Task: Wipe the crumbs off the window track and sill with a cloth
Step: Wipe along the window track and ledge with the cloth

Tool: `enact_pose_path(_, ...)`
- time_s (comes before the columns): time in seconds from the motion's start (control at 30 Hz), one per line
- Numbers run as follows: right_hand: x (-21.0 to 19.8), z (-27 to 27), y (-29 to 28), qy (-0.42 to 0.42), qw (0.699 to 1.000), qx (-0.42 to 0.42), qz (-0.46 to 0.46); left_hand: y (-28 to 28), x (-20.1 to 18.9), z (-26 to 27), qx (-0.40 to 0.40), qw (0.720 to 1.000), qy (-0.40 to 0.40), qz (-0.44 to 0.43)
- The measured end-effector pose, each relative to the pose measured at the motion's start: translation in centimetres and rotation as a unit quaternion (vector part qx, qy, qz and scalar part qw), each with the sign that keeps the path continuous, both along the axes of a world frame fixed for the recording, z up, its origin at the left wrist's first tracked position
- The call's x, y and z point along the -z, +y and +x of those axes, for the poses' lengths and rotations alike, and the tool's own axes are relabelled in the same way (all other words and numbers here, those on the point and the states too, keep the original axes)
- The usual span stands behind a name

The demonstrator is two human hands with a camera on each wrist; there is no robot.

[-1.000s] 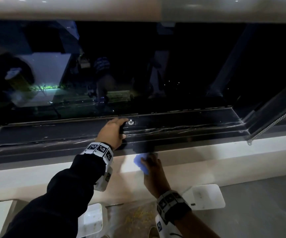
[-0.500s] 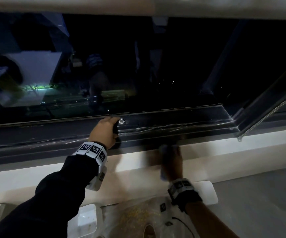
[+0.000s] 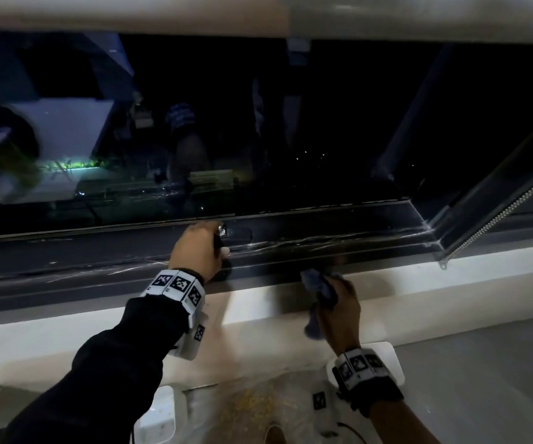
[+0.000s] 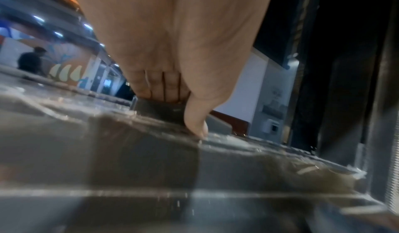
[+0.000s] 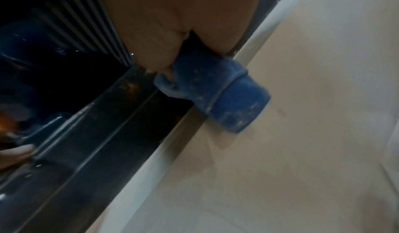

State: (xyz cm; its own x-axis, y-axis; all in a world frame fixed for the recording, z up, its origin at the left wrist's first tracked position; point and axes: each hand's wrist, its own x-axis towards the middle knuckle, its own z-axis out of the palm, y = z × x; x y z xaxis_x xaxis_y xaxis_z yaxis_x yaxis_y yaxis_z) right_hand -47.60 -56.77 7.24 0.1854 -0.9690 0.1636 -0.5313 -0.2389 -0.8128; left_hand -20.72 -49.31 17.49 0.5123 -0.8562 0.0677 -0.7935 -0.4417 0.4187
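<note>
while the left hand [image 3: 198, 251] curls around the dark handle [image 3: 238, 233] on the track [image 3: 339, 238], the right hand [image 3: 339, 310] grips the blue cloth [image 3: 318, 285], bunched against the sill's [image 3: 419, 283] upper edge, just below the track.

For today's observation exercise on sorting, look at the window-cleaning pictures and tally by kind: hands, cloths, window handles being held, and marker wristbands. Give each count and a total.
Hands: 2, left hand and right hand
Cloths: 1, blue cloth
Window handles: 1, dark handle
Marker wristbands: 2, left wristband, right wristband
Total: 6
</note>
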Motion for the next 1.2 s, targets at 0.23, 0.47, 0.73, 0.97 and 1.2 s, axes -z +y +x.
enact_pose_path(0.23,2.3,5.2,3.2,0.045,0.977,-0.204,-0.053,-0.4,0.0,-1.1,0.054,0.999,-0.009,-0.004)
enact_pose_path(0.47,-0.1,1.5,2.4,-0.035,0.976,-0.207,0.063,-2.8,-0.6,-5.4,0.128,0.982,-0.137,-0.04)
enact_pose_path(0.73,-1.5,-12.3,-11.0,0.038,0.978,0.202,-0.027,-6.0,0.3,-9.0,0.154,0.984,-0.079,0.049)
enact_pose_path(0.97,3.2,-12.7,-15.5,0.192,0.961,0.193,0.041,-5.5,0.6,-7.5,0.163,0.985,-0.011,0.064)
enact_pose_path(1.2,3.2,-3.1,-3.0,0.093,0.992,0.001,-0.081,-2.5,0.1,-4.2,0.074,0.99,-0.103,-0.058)
